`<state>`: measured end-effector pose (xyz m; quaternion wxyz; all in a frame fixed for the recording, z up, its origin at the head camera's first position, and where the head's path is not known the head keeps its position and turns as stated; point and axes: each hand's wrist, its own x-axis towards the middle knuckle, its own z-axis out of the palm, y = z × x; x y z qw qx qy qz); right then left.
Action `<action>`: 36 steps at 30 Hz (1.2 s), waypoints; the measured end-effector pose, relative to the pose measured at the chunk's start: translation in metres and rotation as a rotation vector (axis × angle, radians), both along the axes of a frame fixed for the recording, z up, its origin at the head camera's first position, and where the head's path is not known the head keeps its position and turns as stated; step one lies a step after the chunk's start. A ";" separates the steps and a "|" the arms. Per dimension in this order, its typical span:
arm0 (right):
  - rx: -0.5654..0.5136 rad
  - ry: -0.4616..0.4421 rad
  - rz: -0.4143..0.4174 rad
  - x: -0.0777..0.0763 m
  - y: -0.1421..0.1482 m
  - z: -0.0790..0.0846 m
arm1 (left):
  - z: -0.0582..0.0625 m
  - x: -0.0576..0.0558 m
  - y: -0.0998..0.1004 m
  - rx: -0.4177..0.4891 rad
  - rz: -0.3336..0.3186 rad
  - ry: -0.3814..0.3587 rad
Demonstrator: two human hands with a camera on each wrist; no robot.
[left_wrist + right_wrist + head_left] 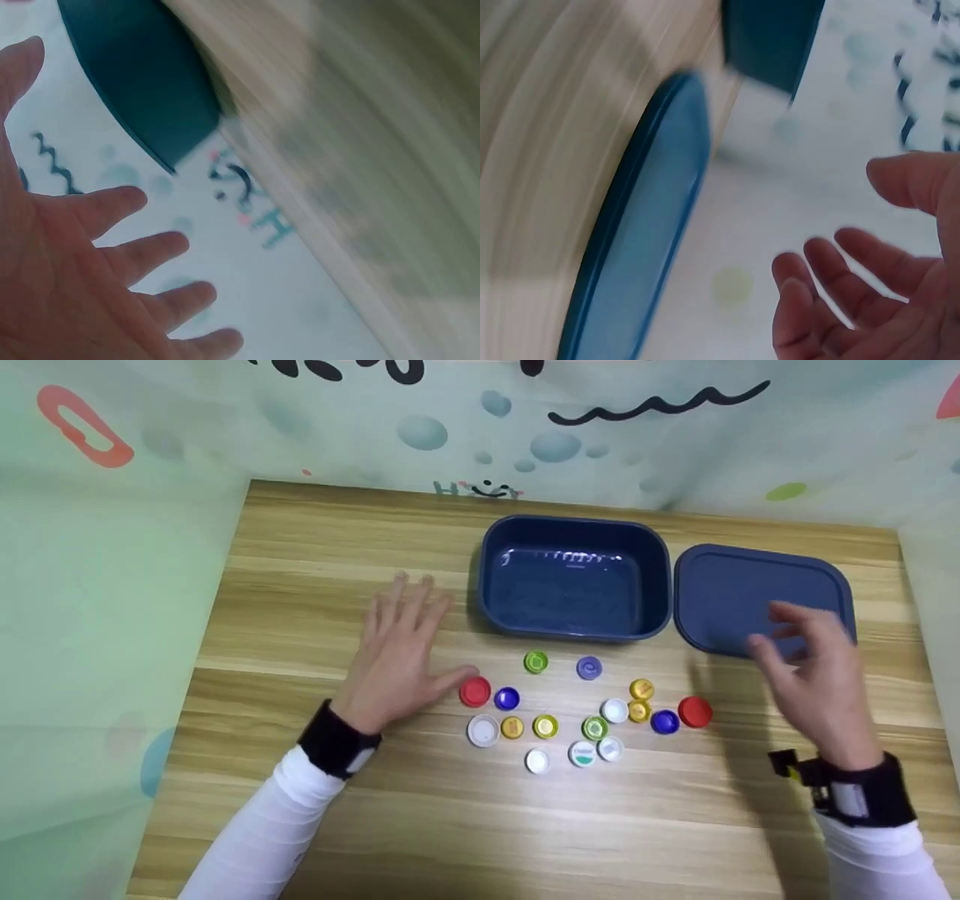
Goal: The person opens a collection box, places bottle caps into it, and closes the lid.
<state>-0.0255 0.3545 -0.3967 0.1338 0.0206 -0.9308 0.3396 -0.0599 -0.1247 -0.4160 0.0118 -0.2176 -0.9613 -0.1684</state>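
Note:
My left hand (394, 660) is spread with straight fingers left of the navy box (577, 634), its thumb close to a red bottle cap (475, 691); whether they touch, I cannot tell. In the left wrist view, the palm (52, 277) and fingers hold nothing. Above the front right of the navy lid (720, 592) hovers my right hand (821, 682), its fingers loosely bent around nothing. Between the hands lie several caps, among them a light green cap (536, 662), a purple cap (589, 667), a blue cap (665, 722) and another red cap (695, 712).
The box stands upright and uncovered at the back of the wooden table (315, 547), with the lid flat at its right. A printed curtain (337, 442) hangs behind the table's back edge and along its sides. White caps (537, 761) lie nearest the front.

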 end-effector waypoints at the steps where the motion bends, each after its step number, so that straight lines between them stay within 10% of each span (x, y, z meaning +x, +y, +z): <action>1: 0.012 0.030 0.050 0.001 -0.008 0.001 | 0.000 0.003 0.005 0.012 -0.038 0.031; 7: 0.056 0.106 0.343 0.010 -0.060 0.000 | -0.003 0.024 0.036 0.094 -0.259 0.163; 15: 0.175 0.020 0.582 0.022 -0.122 -0.012 | -0.010 0.040 0.074 -0.020 -0.362 0.132; 36: 0.325 -0.076 0.645 0.034 -0.169 -0.048 | -0.028 0.052 0.096 -0.150 -0.369 0.138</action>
